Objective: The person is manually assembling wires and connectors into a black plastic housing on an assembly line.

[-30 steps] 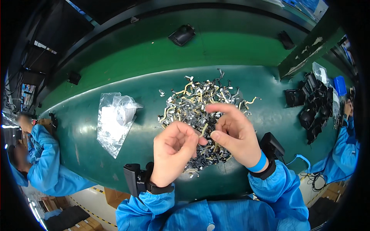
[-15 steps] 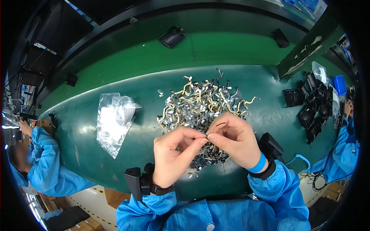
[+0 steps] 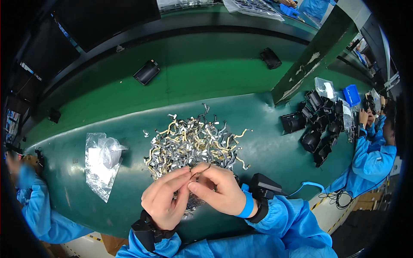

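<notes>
My left hand [image 3: 165, 200] and my right hand [image 3: 221, 191] meet over the near edge of a heap of short cables [image 3: 193, 139]. Between their fingertips runs a thin dark cable [image 3: 200, 173], and a length of it sticks out above my right fingers. Both hands pinch at it, though the fingers hide its ends. The heaped cables are grey, black and cream, many with small white tags or connectors. A blue band and a black strap circle my right wrist; a black strapped device sits at my left wrist.
Left of the heap lies a clear plastic bag [image 3: 103, 172]. Black plastic housings [image 3: 316, 139] are piled at the right, near a blue bin [image 3: 352, 95] and a green post [image 3: 318, 56]. Single black housings [image 3: 146, 72] rest on the far green surface. Co-workers in blue sit at both sides.
My view has turned, so the table's contents appear farther left and lower. Both hands stay together at the fingertips, and more of the thin cable shows above my right fingers.
</notes>
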`<state>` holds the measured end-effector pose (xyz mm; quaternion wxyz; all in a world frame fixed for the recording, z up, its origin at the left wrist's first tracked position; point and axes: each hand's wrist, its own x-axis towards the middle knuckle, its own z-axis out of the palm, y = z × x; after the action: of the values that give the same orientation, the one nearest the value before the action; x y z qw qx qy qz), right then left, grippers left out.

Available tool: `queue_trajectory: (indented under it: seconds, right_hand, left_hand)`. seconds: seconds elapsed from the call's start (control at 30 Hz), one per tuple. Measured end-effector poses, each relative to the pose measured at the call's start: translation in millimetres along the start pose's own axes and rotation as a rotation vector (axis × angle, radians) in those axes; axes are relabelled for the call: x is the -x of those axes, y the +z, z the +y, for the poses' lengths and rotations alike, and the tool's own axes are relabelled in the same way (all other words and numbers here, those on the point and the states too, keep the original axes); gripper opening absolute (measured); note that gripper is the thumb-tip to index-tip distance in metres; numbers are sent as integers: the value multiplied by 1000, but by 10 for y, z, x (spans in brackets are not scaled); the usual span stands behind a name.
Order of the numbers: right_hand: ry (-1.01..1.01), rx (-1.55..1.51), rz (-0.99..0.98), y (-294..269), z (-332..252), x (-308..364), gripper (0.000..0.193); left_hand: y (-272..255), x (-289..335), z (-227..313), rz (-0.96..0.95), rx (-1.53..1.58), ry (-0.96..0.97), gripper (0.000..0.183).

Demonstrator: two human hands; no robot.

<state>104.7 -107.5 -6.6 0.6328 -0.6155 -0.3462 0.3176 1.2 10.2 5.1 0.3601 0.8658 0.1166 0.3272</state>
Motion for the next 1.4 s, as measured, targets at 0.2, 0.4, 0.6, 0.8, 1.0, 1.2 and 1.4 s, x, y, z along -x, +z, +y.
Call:
queue_trajectory:
  seconds: [0.2, 0.4, 0.6, 0.8, 1.0, 1.2, 1.4]
  right_hand:
    - [65, -86, 11, -2, 61, -9, 10]
    - [-20, -51, 54, -27, 105, -13, 5]
    - [-84, 120, 62, -28, 2, -39, 2]
    - [-118, 273, 82, -21, -14, -34, 5]
    - [-126, 304, 87, -7, -1, -58, 5]
    - [-103, 241, 110, -43, 20, -41, 5]
    - [38, 115, 129, -102, 3, -46, 7]
  left_hand:
    - [-31, -47, 0, -29, 55, 17, 23]
    - [1, -46, -1, 3, 167, -98, 19]
    - [-22, -49, -19, -8, 88, -38, 22]
    - [-21, -12, -32, -38, -15, -13, 23]
    - [-207, -82, -112, 140, -186, 13, 21]
    - [-756, -164, -491, 623, -534, -163, 8]
    - [-871, -94, -741, 560, -721, -292, 6]
